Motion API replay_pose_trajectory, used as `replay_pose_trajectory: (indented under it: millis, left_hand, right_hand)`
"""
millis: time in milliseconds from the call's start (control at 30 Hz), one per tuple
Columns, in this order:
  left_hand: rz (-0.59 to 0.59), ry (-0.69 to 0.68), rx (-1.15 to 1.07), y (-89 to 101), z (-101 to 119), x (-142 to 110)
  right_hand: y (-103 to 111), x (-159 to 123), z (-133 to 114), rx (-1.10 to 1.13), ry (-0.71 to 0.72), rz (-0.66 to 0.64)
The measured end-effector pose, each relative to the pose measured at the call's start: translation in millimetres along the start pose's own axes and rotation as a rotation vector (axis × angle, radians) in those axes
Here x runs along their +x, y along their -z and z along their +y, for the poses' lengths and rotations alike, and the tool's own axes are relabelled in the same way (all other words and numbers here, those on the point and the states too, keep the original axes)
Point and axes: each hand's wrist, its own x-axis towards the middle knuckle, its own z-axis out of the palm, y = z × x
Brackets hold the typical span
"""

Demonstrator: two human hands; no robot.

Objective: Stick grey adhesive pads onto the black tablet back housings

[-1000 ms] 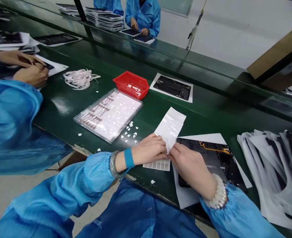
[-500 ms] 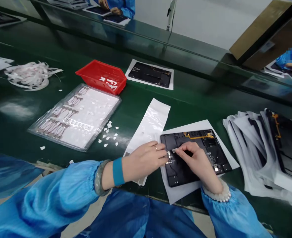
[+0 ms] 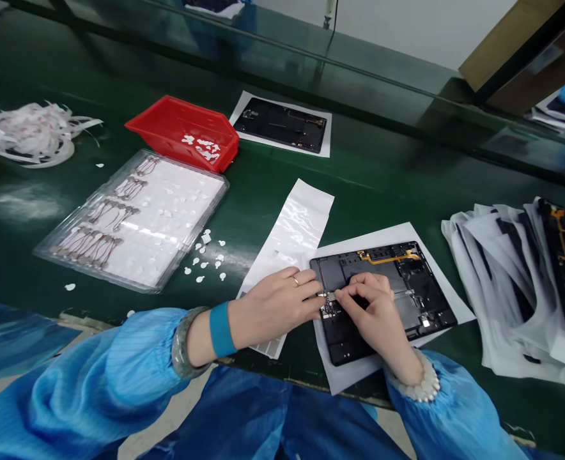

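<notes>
An opened tablet housing (image 3: 347,338), black inside with an orange flex cable (image 3: 383,257), lies on a white sheet (image 3: 333,378) in front of me. My right hand (image 3: 373,310) is over it, thumb and forefinger pinching a small grey sticker (image 3: 331,296) against the small parts near the housing's left edge. Over that same edge rest the fingertips of my left hand (image 3: 282,300), fingers stretched out and slightly apart. Beneath my left hand runs a white sticker sheet (image 3: 300,217), partly covered, with grey rectangles at its near end.
A clear-edged tray (image 3: 167,217) holds small wired parts and white tabs; loose tabs (image 3: 204,265) lie beside it. Behind stand a red bin (image 3: 167,124) and another tablet housing (image 3: 282,124). White strips (image 3: 30,131) are heaped left; sheet-wrapped housings (image 3: 498,281) stack right.
Both hands have moved from the sticker sheet to the tablet housing. The small grey sticker is now in my right fingers and has come down onto the parts. The view has shifted.
</notes>
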Motion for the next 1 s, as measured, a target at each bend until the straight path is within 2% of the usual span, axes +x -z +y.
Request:
replay_pose_trajectory:
  millis: [667, 1000]
  left_hand:
    - [-0.031, 0.011, 0.024, -0.6, 1.4, -2.1]
    - [-0.068, -0.012, 0.110, 1.7, 4.1, -1.6]
  right_hand:
    - [-3.3, -2.3, 0.3, 0.006, -0.005, 0.028]
    - [-3.8, -2.3, -0.6, -0.059, 0.030, 0.025]
